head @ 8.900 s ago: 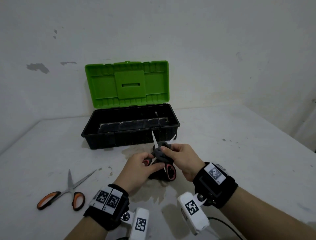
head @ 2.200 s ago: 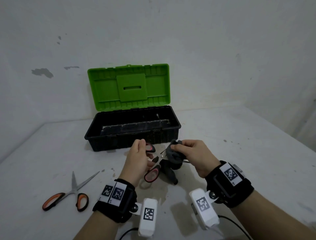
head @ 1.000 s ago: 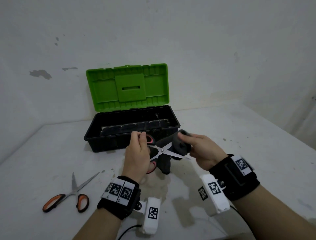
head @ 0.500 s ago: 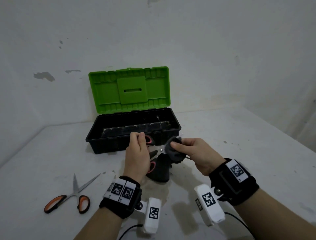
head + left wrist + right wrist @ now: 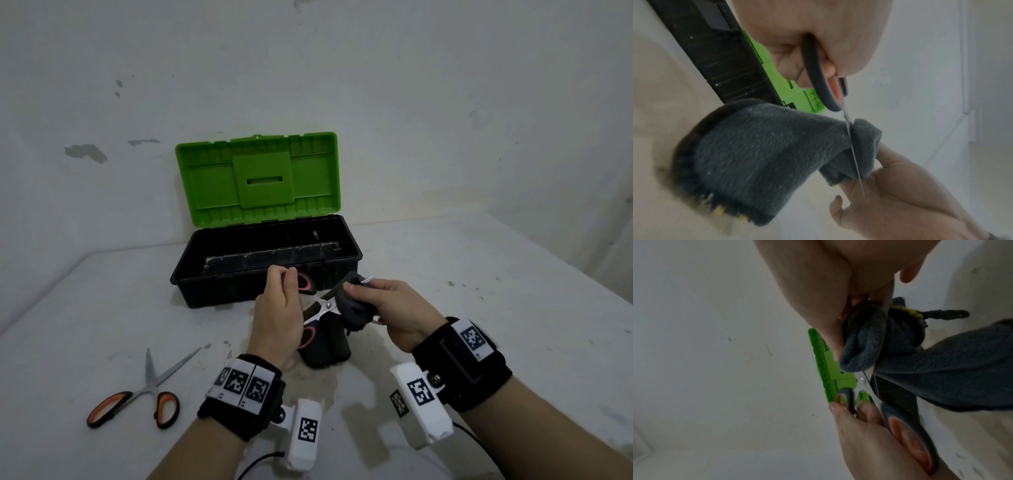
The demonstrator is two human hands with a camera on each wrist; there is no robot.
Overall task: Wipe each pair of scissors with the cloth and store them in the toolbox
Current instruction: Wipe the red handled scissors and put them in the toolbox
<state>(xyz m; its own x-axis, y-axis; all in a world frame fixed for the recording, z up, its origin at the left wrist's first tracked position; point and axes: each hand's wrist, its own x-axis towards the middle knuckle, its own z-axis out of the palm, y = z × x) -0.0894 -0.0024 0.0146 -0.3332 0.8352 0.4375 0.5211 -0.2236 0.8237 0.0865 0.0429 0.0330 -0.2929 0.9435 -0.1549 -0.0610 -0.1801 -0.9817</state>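
Observation:
My left hand [image 5: 279,305] grips the dark, red-lined handles of a pair of scissors [image 5: 323,306], blades spread and pointing right. My right hand [image 5: 383,305] pinches a dark grey cloth [image 5: 352,306] folded around one blade; the blade tip pokes out past the cloth. In the left wrist view the cloth [image 5: 764,154] hangs down to the table and the thin blade [image 5: 854,152] runs through its fold. The right wrist view shows the pivot screw [image 5: 862,380] and the cloth [image 5: 865,344] bunched over the blade. A second pair of scissors [image 5: 144,394], orange-handled, lies on the table to the left.
The toolbox [image 5: 267,263] stands open behind my hands, black base, green lid [image 5: 258,178] leaning back near the wall. The white table [image 5: 496,308] carries a damp stain under my hands. The wall is close behind.
My right hand with the cloth has slid outward along the blade toward its tip, then back in and out again. The left hand keeps holding the handles. The orange scissors have not moved.

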